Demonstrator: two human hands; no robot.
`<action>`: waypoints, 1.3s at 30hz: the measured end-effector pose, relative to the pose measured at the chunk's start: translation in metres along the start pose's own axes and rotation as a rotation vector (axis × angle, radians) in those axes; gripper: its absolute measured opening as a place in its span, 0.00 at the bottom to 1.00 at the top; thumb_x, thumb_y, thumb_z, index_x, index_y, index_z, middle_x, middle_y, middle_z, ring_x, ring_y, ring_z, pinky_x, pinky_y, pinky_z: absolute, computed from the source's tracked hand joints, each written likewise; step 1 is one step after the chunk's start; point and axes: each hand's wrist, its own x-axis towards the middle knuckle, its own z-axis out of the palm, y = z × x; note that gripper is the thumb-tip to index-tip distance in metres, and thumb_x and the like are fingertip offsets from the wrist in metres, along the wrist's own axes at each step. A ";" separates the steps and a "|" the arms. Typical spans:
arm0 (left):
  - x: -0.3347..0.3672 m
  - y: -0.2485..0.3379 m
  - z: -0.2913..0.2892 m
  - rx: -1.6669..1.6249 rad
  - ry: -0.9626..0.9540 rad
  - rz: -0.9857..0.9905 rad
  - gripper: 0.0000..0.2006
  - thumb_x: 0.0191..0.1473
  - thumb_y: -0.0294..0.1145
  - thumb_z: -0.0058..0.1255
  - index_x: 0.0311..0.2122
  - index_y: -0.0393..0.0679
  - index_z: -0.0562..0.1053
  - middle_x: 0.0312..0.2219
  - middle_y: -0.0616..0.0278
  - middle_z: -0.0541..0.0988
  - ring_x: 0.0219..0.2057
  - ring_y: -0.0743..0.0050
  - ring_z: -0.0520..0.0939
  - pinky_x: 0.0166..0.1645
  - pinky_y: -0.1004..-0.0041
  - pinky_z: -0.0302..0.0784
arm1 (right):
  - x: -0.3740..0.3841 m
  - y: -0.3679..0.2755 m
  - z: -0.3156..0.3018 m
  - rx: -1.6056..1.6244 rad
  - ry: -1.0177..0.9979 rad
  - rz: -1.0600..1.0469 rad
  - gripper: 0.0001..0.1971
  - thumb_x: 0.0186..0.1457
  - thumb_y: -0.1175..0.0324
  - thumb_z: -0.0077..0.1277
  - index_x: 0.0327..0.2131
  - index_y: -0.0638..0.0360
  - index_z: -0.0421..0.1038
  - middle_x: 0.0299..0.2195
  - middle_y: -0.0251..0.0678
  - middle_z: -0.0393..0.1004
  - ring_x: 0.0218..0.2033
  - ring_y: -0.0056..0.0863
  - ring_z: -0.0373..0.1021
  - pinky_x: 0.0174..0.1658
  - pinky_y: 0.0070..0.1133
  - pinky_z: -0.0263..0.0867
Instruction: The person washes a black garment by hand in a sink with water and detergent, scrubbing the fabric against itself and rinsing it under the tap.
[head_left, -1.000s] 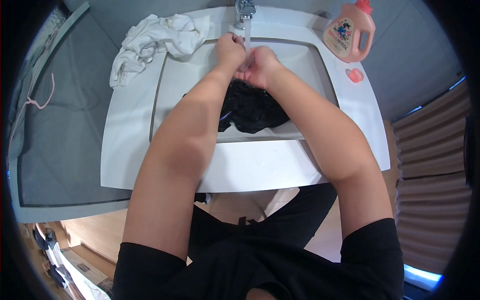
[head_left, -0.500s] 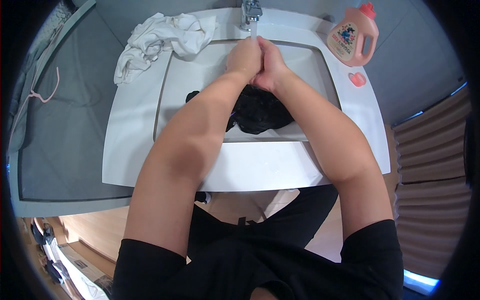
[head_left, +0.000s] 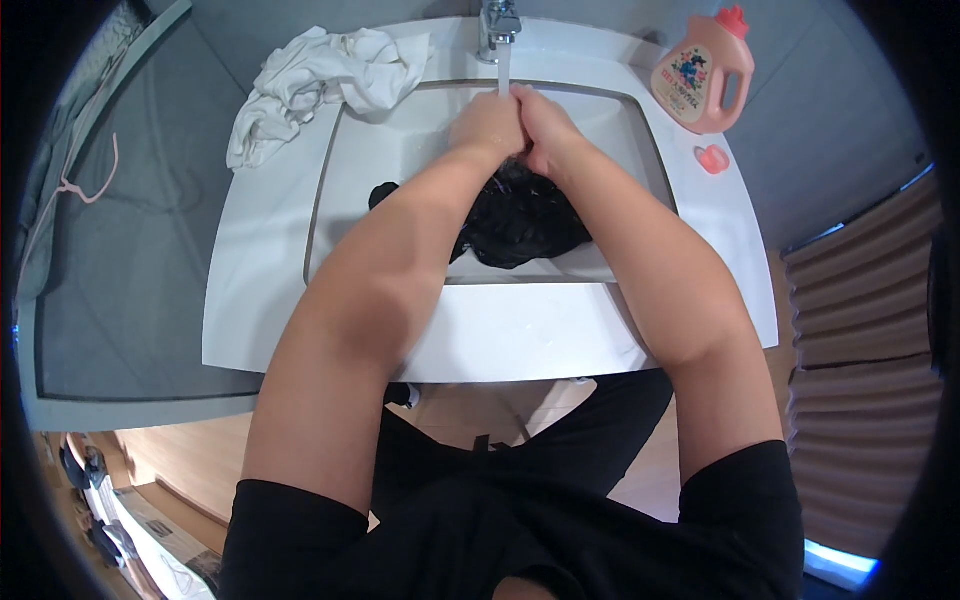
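Note:
Under the running faucet (head_left: 499, 30), my left hand (head_left: 490, 122) and my right hand (head_left: 545, 122) are pressed together over the sink (head_left: 415, 125). Their fingers are curled inward, and whatever is between them is hidden from view. Water falls onto the hands near the thumbs. A wet, crumpled black cloth (head_left: 525, 220) lies in the basin right below them, its upper part reaching up to my palms. A further black fold of it shows to the left of my left forearm.
On the counter's far left lies a bunched white garment (head_left: 335, 75). At the far right stands a pink detergent bottle (head_left: 704, 75) with a handle, a small pink cap (head_left: 712, 159) in front of it. A brown pleated curtain (head_left: 865, 290) hangs at the right.
Both hands have moved slightly toward me, away from the faucet and closer to the black cloth. More of the water stream shows above them now.

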 end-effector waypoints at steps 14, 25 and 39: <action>0.003 -0.006 -0.021 -0.146 0.095 -0.067 0.21 0.60 0.46 0.47 0.41 0.38 0.82 0.38 0.38 0.84 0.43 0.38 0.84 0.49 0.53 0.77 | -0.009 -0.008 -0.007 0.012 -0.200 0.042 0.20 0.74 0.55 0.32 0.48 0.62 0.68 0.44 0.43 0.75 0.46 0.38 0.77 0.45 0.34 0.79; 0.001 -0.015 -0.032 -0.021 -0.194 0.500 0.20 0.60 0.32 0.49 0.56 0.38 0.70 0.47 0.39 0.81 0.51 0.40 0.80 0.56 0.57 0.75 | -0.004 -0.013 -0.015 -0.142 -0.040 -0.010 0.20 0.69 0.51 0.37 0.43 0.56 0.71 0.35 0.37 0.76 0.34 0.33 0.74 0.37 0.34 0.73; -0.070 -0.084 -0.042 0.322 -0.758 0.320 0.56 0.40 0.66 0.67 0.71 0.51 0.57 0.66 0.45 0.62 0.65 0.41 0.66 0.64 0.54 0.66 | -0.044 -0.007 -0.015 -1.810 -0.694 0.350 0.60 0.36 0.32 0.70 0.70 0.51 0.57 0.65 0.47 0.66 0.65 0.45 0.64 0.65 0.35 0.59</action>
